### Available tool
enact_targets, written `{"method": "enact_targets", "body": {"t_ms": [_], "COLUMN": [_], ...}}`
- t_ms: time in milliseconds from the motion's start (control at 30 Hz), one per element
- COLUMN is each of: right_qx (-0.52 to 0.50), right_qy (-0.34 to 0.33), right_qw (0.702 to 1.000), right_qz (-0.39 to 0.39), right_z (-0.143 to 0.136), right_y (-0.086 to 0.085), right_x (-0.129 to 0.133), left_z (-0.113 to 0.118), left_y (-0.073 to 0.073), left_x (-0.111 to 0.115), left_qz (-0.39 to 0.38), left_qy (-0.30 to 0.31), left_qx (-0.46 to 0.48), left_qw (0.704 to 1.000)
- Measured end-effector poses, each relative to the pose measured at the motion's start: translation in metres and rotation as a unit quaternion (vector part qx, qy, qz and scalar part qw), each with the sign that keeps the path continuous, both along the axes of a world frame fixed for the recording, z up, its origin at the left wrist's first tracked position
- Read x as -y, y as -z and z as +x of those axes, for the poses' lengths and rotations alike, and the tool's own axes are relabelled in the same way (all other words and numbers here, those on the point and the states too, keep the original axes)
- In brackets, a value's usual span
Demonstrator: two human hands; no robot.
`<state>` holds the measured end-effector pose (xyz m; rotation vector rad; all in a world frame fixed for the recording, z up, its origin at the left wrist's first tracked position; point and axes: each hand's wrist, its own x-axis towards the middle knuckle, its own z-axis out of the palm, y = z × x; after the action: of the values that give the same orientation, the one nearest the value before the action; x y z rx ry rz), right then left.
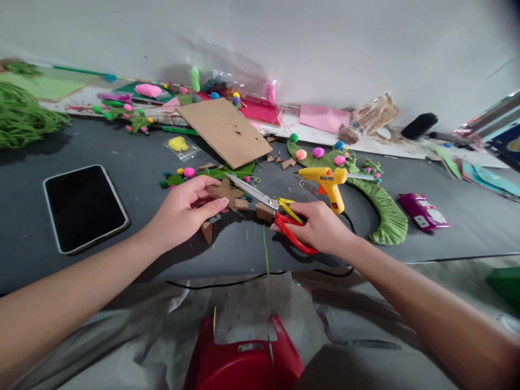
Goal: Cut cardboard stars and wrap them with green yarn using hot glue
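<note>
My left hand [184, 211] pinches a small brown cardboard cutout [228, 195] between thumb and fingers, above the dark table. Red and yellow handled scissors [260, 196] are in my right hand [319, 227], its fingers wrapped round the handles. The blades point up and left, their tips over the cutout's upper edge. Cardboard scraps lie near the hands, one [207, 232] below my left fingers and another [264, 212] under the scissors.
A yellow glue gun [331, 184] and a green yarn-wrapped ring [384, 208] lie right of centre. A tablet [84, 208] rests at left, a cardboard sheet [223, 130] behind the hands. A purple packet [423, 211] is farther right; a red stool [244, 360] stands below.
</note>
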<state>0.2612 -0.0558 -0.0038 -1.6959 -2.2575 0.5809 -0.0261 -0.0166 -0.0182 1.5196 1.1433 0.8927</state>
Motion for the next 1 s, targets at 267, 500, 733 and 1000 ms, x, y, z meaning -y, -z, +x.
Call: {"method": "enact_targets", "body": {"t_ms": [267, 500, 733, 1000], "right_qx": [0.011, 0.024, 0.036, 0.041], "right_qy": [-0.004, -0.009, -0.01, -0.017], "right_qw": [1.0, 1.0, 0.999, 0.999], "right_qz": [-0.011, -0.009, 0.0, 0.007], "right_z": [-0.001, -0.001, -0.002, -0.002], "right_y": [-0.008, -0.01, -0.008, -0.008], "right_x": [0.004, 0.004, 0.004, 0.004], "left_z": [-0.002, 0.0, 0.002, 0.001], "left_y": [0.006, 0.007, 0.008, 0.01], "left_x": [-0.003, -0.001, -0.001, -0.003], "left_qz": [0.071, 0.097, 0.097, 0.116], "left_qy": [-0.014, -0.049, -0.081, -0.078], "left_qx": [0.039, 0.054, 0.078, 0.101], "left_qw": [0.997, 0.993, 0.989, 0.985]}}
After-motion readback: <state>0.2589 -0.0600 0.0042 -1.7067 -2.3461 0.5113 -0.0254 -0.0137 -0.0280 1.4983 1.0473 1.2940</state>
